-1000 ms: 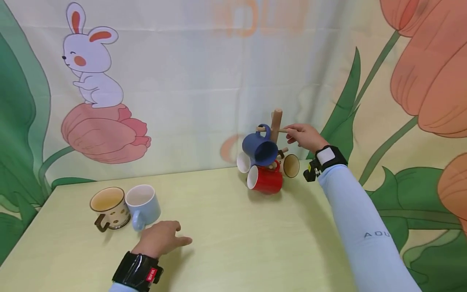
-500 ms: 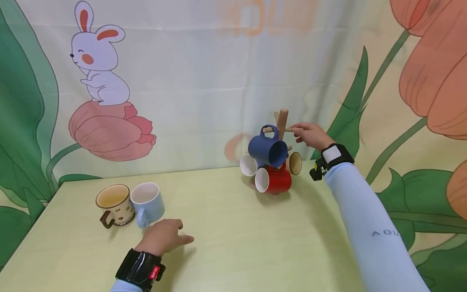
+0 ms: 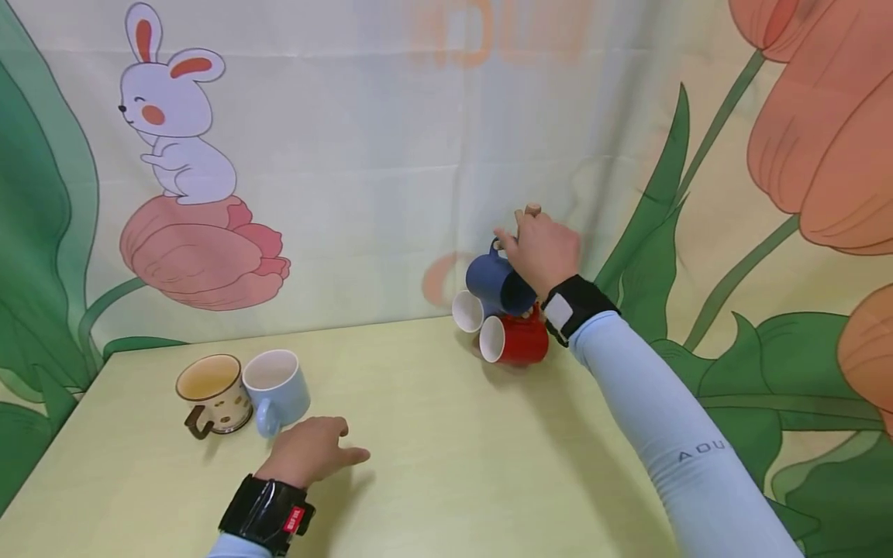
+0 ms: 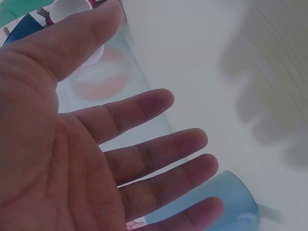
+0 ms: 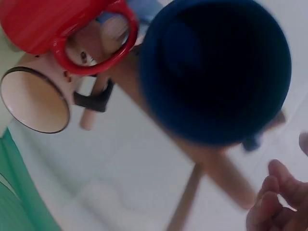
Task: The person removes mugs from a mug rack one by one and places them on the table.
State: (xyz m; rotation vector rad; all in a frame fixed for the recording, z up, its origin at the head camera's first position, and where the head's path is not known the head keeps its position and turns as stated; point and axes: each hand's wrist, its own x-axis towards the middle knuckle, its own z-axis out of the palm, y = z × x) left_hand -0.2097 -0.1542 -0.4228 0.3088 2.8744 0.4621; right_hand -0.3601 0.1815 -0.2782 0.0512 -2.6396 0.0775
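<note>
A wooden mug rack point(image 5: 228, 180) stands at the table's back right. On it hang a dark blue mug point(image 3: 490, 277), a red mug point(image 3: 525, 341), a white-mouthed mug point(image 3: 467, 310) and a cream mug point(image 5: 36, 98), the last hidden in the head view. My right hand point(image 3: 547, 249) is at the rack's top, beside the blue mug's handle. In the right wrist view its fingers bend loosely, with a gap to the post. My left hand point(image 3: 310, 453) hovers with spread fingers and holds nothing, just in front of a light blue mug point(image 3: 282, 391).
A cream spotted mug point(image 3: 226, 407) with a brown handle stands upright beside the light blue one. The pale table point(image 3: 405, 434) ends against a printed cloth backdrop point(image 3: 363, 155) with a rabbit and tulips.
My right hand has let go of the peg on the rack's right and moved left, to the rack's top by the dark blue mug. The left hand has stayed in place.
</note>
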